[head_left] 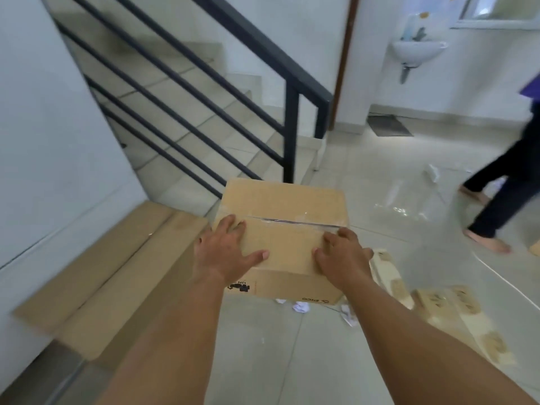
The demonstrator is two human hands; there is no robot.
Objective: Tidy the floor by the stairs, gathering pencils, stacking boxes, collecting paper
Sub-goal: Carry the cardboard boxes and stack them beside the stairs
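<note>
Left grip (230,249) and right grip (342,252) on closed cardboard box (283,206), contents hidden

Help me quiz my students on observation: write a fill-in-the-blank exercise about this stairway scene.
1. The left hand and right hand rest on the ____ of the box.
2. The railing by the stairs is ____.
3. The sink on the far wall is ____.
4. The other person has ____ feet.
Missing words: top; black; white; bare.
</note>
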